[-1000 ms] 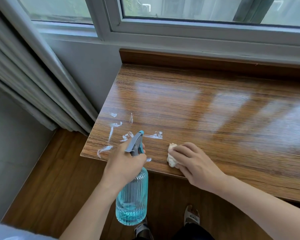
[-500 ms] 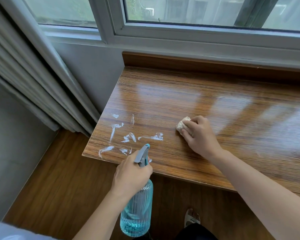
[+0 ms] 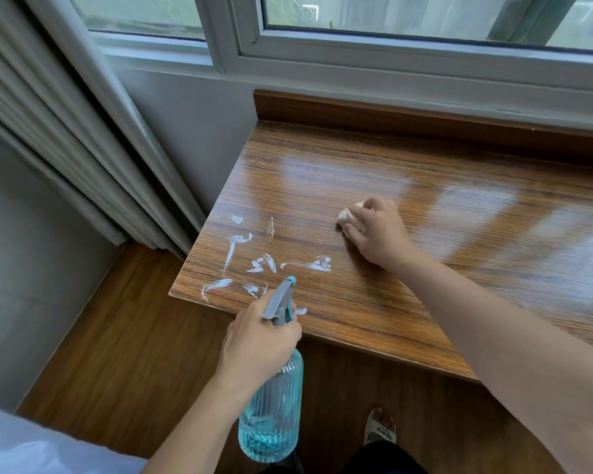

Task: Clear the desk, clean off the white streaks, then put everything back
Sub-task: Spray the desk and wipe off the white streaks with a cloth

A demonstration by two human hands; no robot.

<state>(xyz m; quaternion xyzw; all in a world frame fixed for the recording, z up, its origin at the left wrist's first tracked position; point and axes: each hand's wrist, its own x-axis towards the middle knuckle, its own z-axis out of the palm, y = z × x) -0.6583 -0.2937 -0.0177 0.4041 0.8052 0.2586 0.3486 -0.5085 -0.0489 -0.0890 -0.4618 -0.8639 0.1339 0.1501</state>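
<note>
Desk (image 3: 408, 275) — wood-grain top, glossy, set against the wall beneath a window (image 3: 374, 35); raised wooden lip along the far edge; window light reflected across the right portion.

White streaks (image 3: 271, 261) — scattered smears and short strokes near the front left corner of the desk, a long thin stroke at the left, a horizontal smear toward the middle, one small mark at the front edge just beside the sprayer head.

Left hand (image 3: 259, 340) — fingers wrapped round the neck of a spray bottle (image 3: 273, 408), held below and in front of the desk's front edge. Bottle: ribbed clear body, blue liquid in the lower part, grey trigger head with a teal tip, nozzle aimed toward the streaks, tip overlapping the desk edge in view. Whether a finger presses the trigger: cannot tell.

Right hand (image 3: 377, 230) — knuckles up, fingers curled over a small pale cloth (image 3: 348, 217), pressed against the desk top. Cloth wadded, mostly hidden under the fingers, a crumpled end showing at the left of the hand. Position: to the right of the streaks and apart from them, toward the middle of the desk's depth.

Curtain (image 3: 83, 148) — grey, pleated, hanging at the left beside the desk's left edge.

Floor (image 3: 124, 354) — wood planks, below the desk. One foot in a sandal (image 3: 380, 427) visible at the bottom; lettering on the strap too small to read reliably.

Sleeve (image 3: 31, 446) — pale fabric, lower left corner.
</note>
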